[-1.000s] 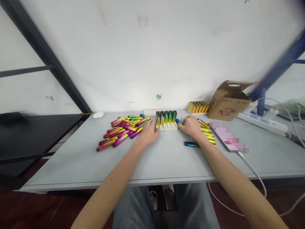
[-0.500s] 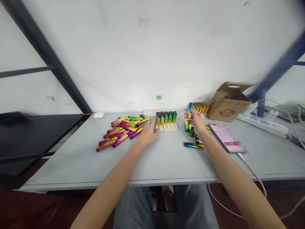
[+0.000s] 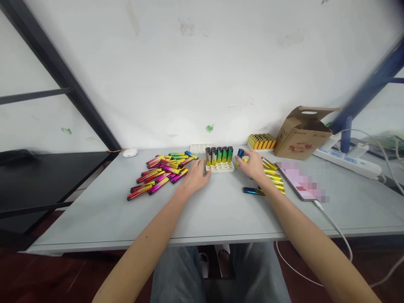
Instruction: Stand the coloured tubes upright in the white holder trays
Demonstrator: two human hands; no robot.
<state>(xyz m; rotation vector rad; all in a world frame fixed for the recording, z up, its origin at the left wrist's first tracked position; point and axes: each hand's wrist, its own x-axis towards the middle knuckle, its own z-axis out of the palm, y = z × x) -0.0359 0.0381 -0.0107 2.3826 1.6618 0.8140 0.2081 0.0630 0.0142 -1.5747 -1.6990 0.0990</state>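
Right hand (image 3: 252,165): narrow pinch, thumb and fingertips closed on a blue-and-yellow lighter (image 3: 240,154), held near upright with a slight tilt, dark end up, just beside the right end of the white perforated tray (image 3: 220,169). Left hand (image 3: 195,176): palm down, fingers slightly bent, thumb a little apart, at the tray's left end; cannot tell if it grips the tray or just rests against it. Tray sits on the worktop (image 3: 217,210) between the two hands; standing lighters (image 3: 219,155), grey-yellow at left and green-yellow at right, fill its back part, with holes showing along the front. Loose pile of lighters (image 3: 162,172), mostly red, magenta, yellow and green, lies left of the left hand. Yellow lighters (image 3: 277,179) lie partly hidden under the right hand and wrist, with a dark blue lighter (image 3: 252,191) flat near them. Phone (image 3: 298,181) right of these, cable plugged in. Farther back: filled tray of orange-yellow lighters (image 3: 262,142) beside an open cardboard box (image 3: 301,141).
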